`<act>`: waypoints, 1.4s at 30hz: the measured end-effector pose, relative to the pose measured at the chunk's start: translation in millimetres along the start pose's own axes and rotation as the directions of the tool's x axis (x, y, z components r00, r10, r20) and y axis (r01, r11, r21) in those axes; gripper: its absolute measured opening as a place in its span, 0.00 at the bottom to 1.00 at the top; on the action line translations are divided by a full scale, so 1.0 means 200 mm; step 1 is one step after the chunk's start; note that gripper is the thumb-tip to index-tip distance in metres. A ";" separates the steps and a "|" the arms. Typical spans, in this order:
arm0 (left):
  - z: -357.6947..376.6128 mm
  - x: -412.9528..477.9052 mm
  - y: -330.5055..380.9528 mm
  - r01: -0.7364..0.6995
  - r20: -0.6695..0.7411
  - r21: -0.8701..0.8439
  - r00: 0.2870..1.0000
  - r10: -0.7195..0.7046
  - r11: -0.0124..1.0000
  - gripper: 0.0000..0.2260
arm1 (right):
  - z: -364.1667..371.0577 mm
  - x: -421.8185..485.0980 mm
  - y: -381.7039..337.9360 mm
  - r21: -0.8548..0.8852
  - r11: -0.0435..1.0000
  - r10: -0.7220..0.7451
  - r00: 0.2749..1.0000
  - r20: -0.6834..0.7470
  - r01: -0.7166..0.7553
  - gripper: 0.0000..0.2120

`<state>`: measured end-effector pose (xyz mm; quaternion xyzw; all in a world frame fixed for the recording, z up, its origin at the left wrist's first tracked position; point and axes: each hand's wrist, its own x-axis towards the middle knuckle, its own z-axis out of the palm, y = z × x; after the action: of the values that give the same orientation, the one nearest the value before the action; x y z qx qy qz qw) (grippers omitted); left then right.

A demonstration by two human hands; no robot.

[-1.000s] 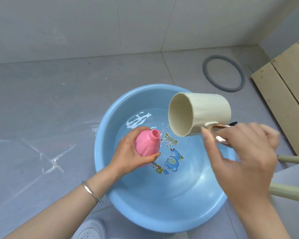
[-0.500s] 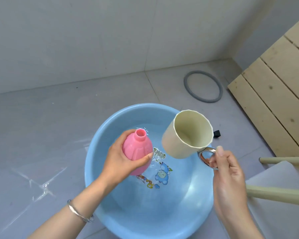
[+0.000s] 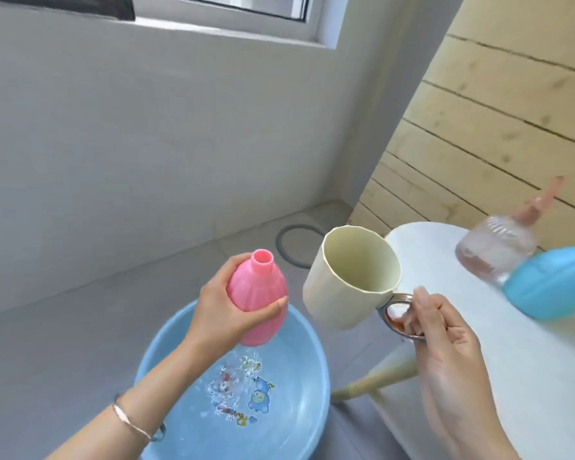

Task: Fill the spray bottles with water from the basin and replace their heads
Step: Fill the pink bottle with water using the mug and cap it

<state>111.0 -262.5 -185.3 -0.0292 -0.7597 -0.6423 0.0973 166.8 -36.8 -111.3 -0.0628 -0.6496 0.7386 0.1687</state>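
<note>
Pink spray bottle (image 3: 258,293) has no head on, open neck pointing up to 12, and it's held a bit above the blue basin (image 3: 292,423); left hand (image 3: 219,313) is wrapped round its belly, thumb across the front, fingers round the back; water drips off its base into the basin at 6 o'clock.

Right hand (image 3: 445,346) pinches the shiny ring handle of a cream cup (image 3: 349,287), which hangs at 3 o'clock of the bottle, near it but apart, mouth tipped toward the camera; can't see any water in it from here.

White worktop (image 3: 478,343) is at 3 o'clock of the basin; on it there's a clear spray bottle (image 3: 492,254) with what looks like a pink head, and a blue bottle (image 3: 555,290) just beside it at 4 o'clock; both blurry.

My take on handling: the pink one looks like thin, squeezy plastic and it's wet outside, so probably slippery; squeeze too hard and I'd guess water burps out of that open neck; the ribbed belly is the place to hold it, firm but gentle; it'll get heavier as it fills. The neck is narrow next to the cup's wide mouth, so I'd keep it over the basin for spills.
</note>
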 end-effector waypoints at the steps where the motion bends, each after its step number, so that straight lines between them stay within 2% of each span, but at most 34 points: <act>1: 0.02 0.00 0.07 -0.011 0.007 -0.005 1.000 0.011 1.000 0.31 | -0.05 0.00 -0.07 -0.014 0.999 -0.036 0.999 -0.010 0.036 0.17; 3: 0.06 0.00 0.19 -0.027 0.014 -0.024 1.000 0.027 0.999 0.31 | -0.14 0.01 -0.15 -0.087 0.993 -0.083 0.996 -0.042 0.079 0.18; 7: 0.19 0.00 0.40 -0.068 0.049 -0.043 0.996 0.070 0.997 0.31 | -0.36 0.07 -0.22 -0.110 0.992 -0.075 0.978 -0.197 0.054 0.17; 11: 0.32 -0.02 0.54 -0.094 0.101 -0.049 0.990 0.098 0.994 0.31 | -0.54 0.13 -0.15 -0.192 0.981 -0.076 0.957 -0.281 0.021 0.16; 17: 0.51 -0.06 0.61 -0.100 0.146 -0.044 0.984 0.105 0.994 0.30 | -0.70 0.17 -0.03 -0.174 0.984 -0.028 0.917 -0.398 -0.046 0.16; 23: 0.66 -0.14 0.65 -0.083 0.198 -0.043 0.976 0.090 0.996 0.30 | -0.78 0.15 0.02 -0.187 0.975 0.030 0.902 -0.432 -0.122 0.15; 27: 0.76 -0.20 0.71 -0.084 0.235 -0.043 0.968 0.091 0.996 0.30 | -0.83 0.13 0.01 -0.219 0.953 0.114 0.918 -0.381 -0.209 0.13; 31: 0.85 -0.24 0.77 -0.097 0.285 -0.045 0.953 0.106 0.994 0.31 | -0.94 0.08 -0.10 -0.310 0.938 0.041 0.939 -0.343 -0.155 0.08; 33: 0.91 -0.26 0.80 -0.105 0.309 -0.058 0.944 0.118 0.993 0.30 | -1.05 0.04 -0.17 -0.453 0.887 -0.066 0.945 -0.319 -0.091 0.08; 35: 0.99 -0.30 0.83 -0.116 0.349 -0.073 0.927 0.135 0.991 0.29 | -1.21 0.00 -0.22 -0.623 0.776 -0.112 0.948 -0.297 -0.103 0.07; 40: 1.17 -0.42 0.85 -0.128 0.434 -0.080 0.888 0.150 0.989 0.28 | -1.50 -0.08 -0.19 -0.878 0.429 0.074 0.977 -0.200 -0.212 0.15; 42: 1.24 -0.46 0.86 -0.123 0.467 -0.083 0.872 0.148 0.989 0.27 | -1.54 -0.08 -0.18 -0.906 0.368 0.108 0.977 -0.181 -0.209 0.18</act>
<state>202.4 17.5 -74.6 -0.2400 -0.7401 -0.6265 -0.0464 284.0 249.6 -124.5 -0.2412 -0.9319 0.2633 0.0630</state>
